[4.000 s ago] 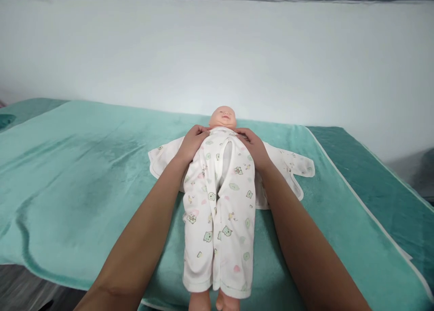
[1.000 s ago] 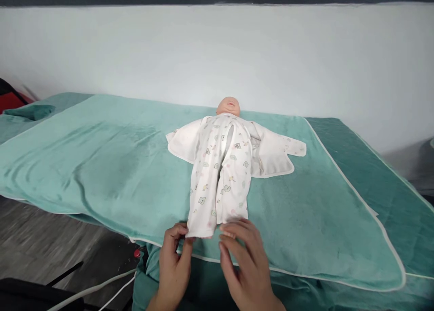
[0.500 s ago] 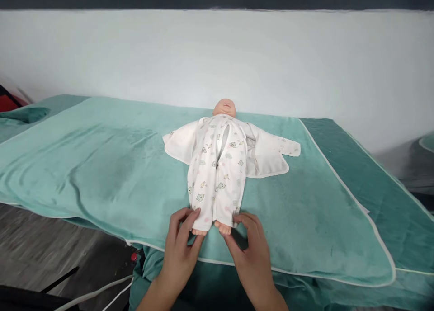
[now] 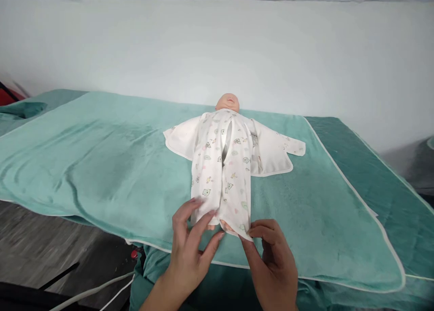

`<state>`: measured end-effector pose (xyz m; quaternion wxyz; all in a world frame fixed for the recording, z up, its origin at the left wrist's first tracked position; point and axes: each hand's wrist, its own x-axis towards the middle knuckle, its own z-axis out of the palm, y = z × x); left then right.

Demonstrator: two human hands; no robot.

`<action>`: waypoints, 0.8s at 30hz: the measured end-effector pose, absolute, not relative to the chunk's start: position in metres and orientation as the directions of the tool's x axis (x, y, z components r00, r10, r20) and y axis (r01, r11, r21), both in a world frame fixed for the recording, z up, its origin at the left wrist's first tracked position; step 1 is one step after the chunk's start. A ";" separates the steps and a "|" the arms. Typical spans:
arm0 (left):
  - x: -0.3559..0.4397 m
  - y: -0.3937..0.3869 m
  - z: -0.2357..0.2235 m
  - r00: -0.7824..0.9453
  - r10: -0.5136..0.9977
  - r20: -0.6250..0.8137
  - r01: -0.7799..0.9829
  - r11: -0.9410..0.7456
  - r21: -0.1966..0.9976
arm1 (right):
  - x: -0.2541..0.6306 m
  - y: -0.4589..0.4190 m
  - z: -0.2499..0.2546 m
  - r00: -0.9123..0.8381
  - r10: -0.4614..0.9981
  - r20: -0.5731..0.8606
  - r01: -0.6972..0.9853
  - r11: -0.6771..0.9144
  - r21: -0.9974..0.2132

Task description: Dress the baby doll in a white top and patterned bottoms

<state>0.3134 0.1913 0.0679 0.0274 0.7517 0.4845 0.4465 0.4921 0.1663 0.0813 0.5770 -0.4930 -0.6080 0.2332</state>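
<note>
A baby doll (image 4: 228, 102) lies on its back, its head toward the wall and its feet toward me. White printed baby trousers (image 4: 233, 189) with a slit between the legs cover it from the chest to the feet. A white baby jacket (image 4: 273, 155) is spread out beneath it on both sides. My right hand (image 4: 271, 254) pinches the hem of the right-hand trouser leg between thumb and fingers, pulling its corner outward. With fingers apart, my left hand (image 4: 191, 241) rests at the other leg's hem. Only the toes of the feet show.
Under the doll lies a light green blanket (image 4: 118, 157) with a white edge, over a darker green cover (image 4: 366, 166). A white wall (image 4: 135, 53) rises behind. Cables (image 4: 101, 289) and a small red object (image 4: 134, 253) are below at the lower left.
My right hand has drawn its trouser hem down and to the right, over more of the foot. My left hand has shifted right and its fingers have spread. The view has tilted slightly.
</note>
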 end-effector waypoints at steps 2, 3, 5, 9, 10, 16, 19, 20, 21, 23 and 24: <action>0.318 0.192 0.076 0.160 0.770 0.618 0.693 -0.533 0.485 | 0.493 0.166 0.085 0.121 0.856 0.503 0.368 0.432 -0.823; 0.320 0.194 0.079 0.174 0.779 0.603 0.690 -0.533 0.490 | 0.493 0.167 0.087 0.109 0.850 0.516 0.385 0.442 -0.810; 0.322 0.197 0.084 0.199 0.786 0.585 0.679 -0.541 0.496 | 0.492 0.169 0.091 0.087 0.842 0.533 0.419 0.455 -0.786; 0.325 0.194 0.085 0.190 0.781 0.595 0.635 -0.560 0.532 | 0.491 0.173 0.101 0.047 0.838 0.544 0.457 0.467 -0.757; 0.325 0.191 0.084 0.163 0.776 0.610 0.626 -0.559 0.544 | 0.491 0.173 0.104 0.040 0.833 0.551 0.459 0.474 -0.751; 0.331 0.170 0.069 0.028 0.763 0.646 0.671 -0.494 0.554 | 0.493 0.170 0.114 -0.047 0.813 0.580 0.489 0.525 -0.696; 0.328 0.163 0.059 0.086 0.766 0.637 0.684 -0.510 0.522 | 0.498 0.168 0.107 -0.186 0.824 0.534 0.530 0.542 -0.652; 0.324 0.163 0.056 0.083 0.754 0.652 0.673 -0.525 0.522 | 0.502 0.168 0.104 -0.224 0.831 0.509 0.545 0.540 -0.642; 0.318 0.166 0.054 0.062 0.743 0.666 0.664 -0.529 0.529 | 0.506 0.169 0.102 -0.245 0.839 0.486 0.558 0.532 -0.636; 0.303 0.180 0.052 -0.015 0.744 0.668 0.671 -0.487 0.558 | 0.518 0.176 0.099 -0.217 0.855 0.471 0.593 0.498 -0.632; 0.294 0.192 0.052 -0.048 0.753 0.656 0.694 -0.447 0.564 | 0.524 0.184 0.098 -0.176 0.861 0.477 0.620 0.473 -0.626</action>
